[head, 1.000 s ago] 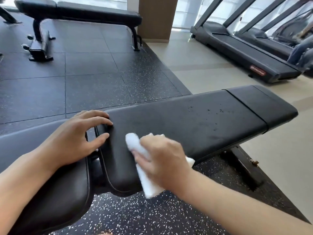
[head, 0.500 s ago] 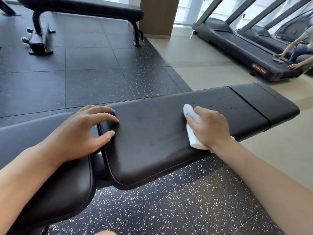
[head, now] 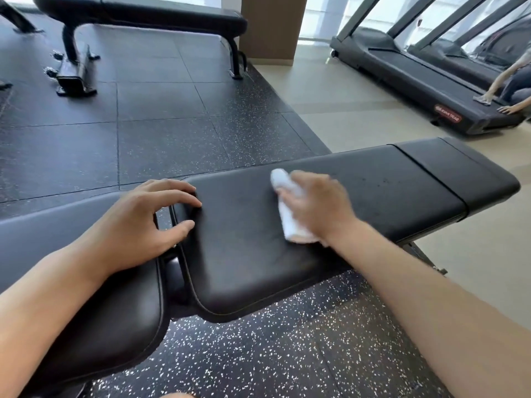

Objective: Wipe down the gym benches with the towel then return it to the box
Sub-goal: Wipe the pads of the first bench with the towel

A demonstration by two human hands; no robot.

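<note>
A black padded gym bench (head: pixel 388 191) runs across the middle of the view, its long pad reaching to the right. My right hand (head: pixel 319 205) presses a folded white towel (head: pixel 287 216) flat on the middle of that pad; the hand is blurred. My left hand (head: pixel 143 225) rests with spread fingers at the gap between the long pad and the seat pad (head: pixel 100 317) on the left, holding nothing. No box is in view.
A second black bench (head: pixel 161 12) stands at the back left on the speckled rubber floor (head: pixel 201 124). Treadmills (head: pixel 416 70) line the back right on a beige floor, where another person's hands (head: pixel 488 99) touch one. A brown pillar (head: pixel 270 27) stands behind.
My right hand swept the towel from the pad's near left edge out to the right, then came back slightly leftwards onto the middle. My left hand stayed in place.
</note>
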